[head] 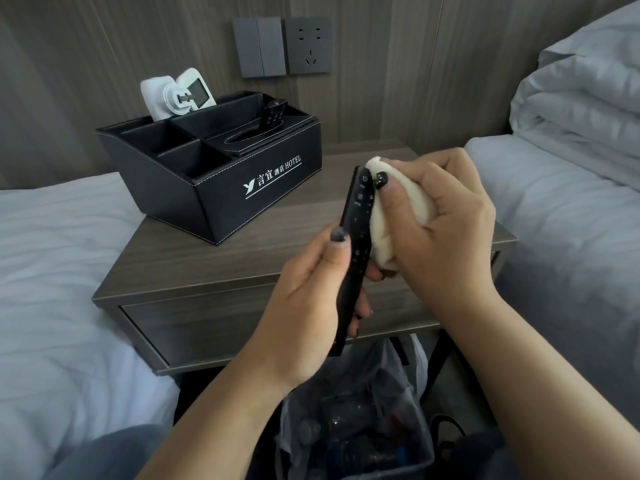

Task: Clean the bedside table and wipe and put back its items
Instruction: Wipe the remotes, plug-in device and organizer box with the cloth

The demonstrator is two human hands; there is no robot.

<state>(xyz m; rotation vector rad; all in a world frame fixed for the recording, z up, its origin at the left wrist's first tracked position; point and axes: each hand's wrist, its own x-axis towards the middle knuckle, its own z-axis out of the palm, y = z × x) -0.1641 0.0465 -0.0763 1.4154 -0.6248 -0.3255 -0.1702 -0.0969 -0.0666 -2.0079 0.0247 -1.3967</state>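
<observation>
1. The step in hand looks like wiping one of the table's items: a long, slim black remote control (355, 252) is held upright above the front half of the grey wood-grain worktop (194, 258) of the bedside table, clear of its surface.
2. The left hand (311, 306) grips the lower part of the remote, thumb along its left edge and fingers (363, 303) curled round the back.
3. The right hand (440, 220) is closed round a bunched cream-white cloth (388, 216), its thumb pressing the cloth against the button face near the top, just beside the power key.
4. At the back left of the worktop stands a black leather-look hotel organiser box (221, 188) with white stitching and several compartments. A second dark remote (272, 116) leans in a rear slot, and a white handset with a small screen (194, 90) stands at the back left beside a rolled white cloth-like thing.
5. Below the hands sits a bin lined with a clear bag (356, 420), holding bottles; beds with pale linen flank the table.
6. Judging by this, the next move calls for drawing the cloth down the remote's length, turning it to reach the back, then lowering it into a free compartment of the organiser.
</observation>
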